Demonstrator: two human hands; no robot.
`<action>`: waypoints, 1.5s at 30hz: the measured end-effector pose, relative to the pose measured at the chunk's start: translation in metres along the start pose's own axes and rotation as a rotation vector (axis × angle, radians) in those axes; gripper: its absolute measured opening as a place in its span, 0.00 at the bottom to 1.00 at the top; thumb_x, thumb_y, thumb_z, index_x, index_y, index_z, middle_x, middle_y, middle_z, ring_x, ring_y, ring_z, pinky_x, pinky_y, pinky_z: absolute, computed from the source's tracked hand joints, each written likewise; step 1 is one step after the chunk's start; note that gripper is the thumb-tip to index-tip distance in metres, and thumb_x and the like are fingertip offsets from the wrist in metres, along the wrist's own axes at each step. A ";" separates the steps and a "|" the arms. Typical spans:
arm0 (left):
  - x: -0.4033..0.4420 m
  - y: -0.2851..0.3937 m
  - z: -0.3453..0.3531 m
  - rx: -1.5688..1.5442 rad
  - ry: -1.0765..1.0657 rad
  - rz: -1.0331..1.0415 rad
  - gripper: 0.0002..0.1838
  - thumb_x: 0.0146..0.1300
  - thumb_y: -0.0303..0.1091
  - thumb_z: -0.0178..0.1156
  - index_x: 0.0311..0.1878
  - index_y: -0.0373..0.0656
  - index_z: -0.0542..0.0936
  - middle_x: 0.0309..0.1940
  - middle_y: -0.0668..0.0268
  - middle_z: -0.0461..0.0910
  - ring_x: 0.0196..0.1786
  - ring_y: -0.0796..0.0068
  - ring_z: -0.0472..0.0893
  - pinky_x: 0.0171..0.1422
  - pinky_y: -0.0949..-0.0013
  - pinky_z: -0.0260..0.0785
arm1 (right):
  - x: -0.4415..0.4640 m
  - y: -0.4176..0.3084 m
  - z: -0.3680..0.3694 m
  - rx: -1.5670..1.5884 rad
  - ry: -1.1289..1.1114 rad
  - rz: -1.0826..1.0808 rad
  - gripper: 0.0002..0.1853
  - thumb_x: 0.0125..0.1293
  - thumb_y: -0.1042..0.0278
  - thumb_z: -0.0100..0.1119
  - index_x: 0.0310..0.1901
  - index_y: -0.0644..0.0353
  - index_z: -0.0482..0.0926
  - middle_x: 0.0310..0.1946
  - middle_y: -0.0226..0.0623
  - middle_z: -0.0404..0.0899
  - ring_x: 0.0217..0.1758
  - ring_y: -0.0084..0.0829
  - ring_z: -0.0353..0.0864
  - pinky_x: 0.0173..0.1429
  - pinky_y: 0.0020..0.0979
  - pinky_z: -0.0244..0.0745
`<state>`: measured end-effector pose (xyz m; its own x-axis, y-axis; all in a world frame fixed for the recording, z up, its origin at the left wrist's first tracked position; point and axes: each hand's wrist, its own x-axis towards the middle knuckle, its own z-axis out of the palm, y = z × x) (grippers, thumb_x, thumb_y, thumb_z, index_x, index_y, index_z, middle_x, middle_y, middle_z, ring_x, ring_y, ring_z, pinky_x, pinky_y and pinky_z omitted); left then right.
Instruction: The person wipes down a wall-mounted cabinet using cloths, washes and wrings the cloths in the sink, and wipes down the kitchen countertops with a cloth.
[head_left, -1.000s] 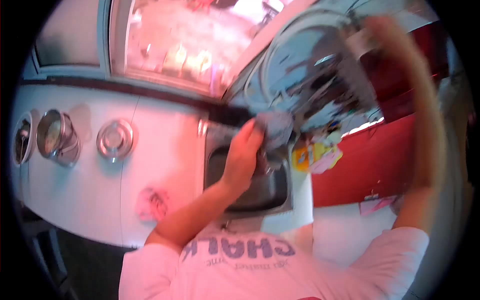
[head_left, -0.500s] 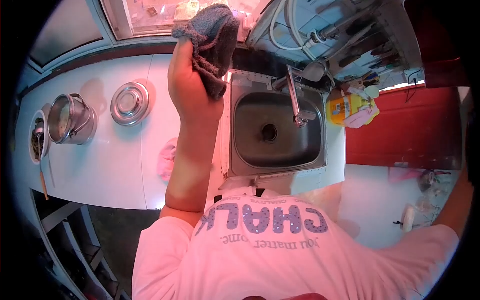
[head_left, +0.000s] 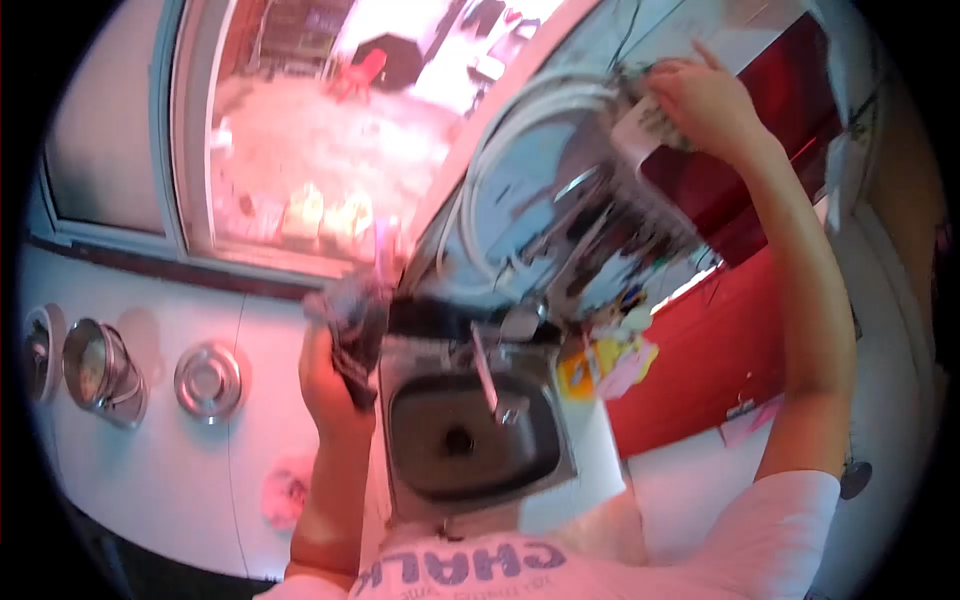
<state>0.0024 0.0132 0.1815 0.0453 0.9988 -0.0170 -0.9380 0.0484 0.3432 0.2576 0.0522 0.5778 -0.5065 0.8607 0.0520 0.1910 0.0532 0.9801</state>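
Note:
My left hand (head_left: pixel 335 385) is closed around a dark grey cloth (head_left: pixel 350 335), held up beside the sink (head_left: pixel 475 430), over the counter's back edge. The cloth is bunched and blurred, and it hangs down past the fingers. High at the right, my right hand (head_left: pixel 705 105) reaches to the corner of a pale-edged cabinet or shelf (head_left: pixel 645 130) on the wall. Its fingers are stretched and partly apart, with one pointing up. Motion blurs the spot under the fingertips, so contact there is unclear. A metal faucet (head_left: pixel 485 375) stands over the sink basin.
On the left counter are a steel pail (head_left: pixel 100 370), a bowl (head_left: pixel 42 350), a round steel lid (head_left: pixel 208 382) and a pink cloth (head_left: pixel 285 495). A yellow container (head_left: pixel 578 372) stands right of the sink. White hoses (head_left: pixel 470 210) and utensils hang on the tiled wall near the window.
The view has tilted up toward the window and wall. My right hand has come up from the lower right to the wall cabinet. My left hand still holds the grey cloth.

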 end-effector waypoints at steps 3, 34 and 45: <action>-0.007 0.005 0.017 -0.086 -0.105 -0.079 0.20 0.71 0.33 0.41 0.58 0.30 0.71 0.54 0.54 0.76 0.56 0.63 0.77 0.63 0.64 0.69 | 0.009 0.124 0.018 -0.230 0.075 0.418 0.07 0.63 0.69 0.47 0.38 0.58 0.76 0.37 0.39 0.80 0.44 0.39 0.82 0.49 0.40 0.78; -0.007 -0.019 0.009 -0.137 -0.113 -0.073 0.20 0.73 0.35 0.38 0.58 0.30 0.70 0.53 0.52 0.77 0.54 0.59 0.79 0.63 0.60 0.72 | 0.064 0.144 -0.001 -0.361 -0.260 0.492 0.13 0.53 0.61 0.60 0.37 0.58 0.84 0.42 0.43 0.82 0.48 0.37 0.80 0.55 0.41 0.72; -0.020 -0.025 0.011 -0.154 -0.137 -0.143 0.18 0.73 0.33 0.42 0.57 0.28 0.69 0.54 0.50 0.75 0.54 0.56 0.79 0.62 0.56 0.74 | 0.070 0.096 -0.013 -0.093 -0.469 0.408 0.15 0.55 0.68 0.51 0.43 0.55 0.82 0.47 0.39 0.80 0.55 0.36 0.78 0.63 0.39 0.68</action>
<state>0.0285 -0.0078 0.1840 0.2176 0.9731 0.0761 -0.9595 0.1989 0.1994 0.2293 0.1109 0.6778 0.0191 0.9340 0.3567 0.2067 -0.3528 0.9126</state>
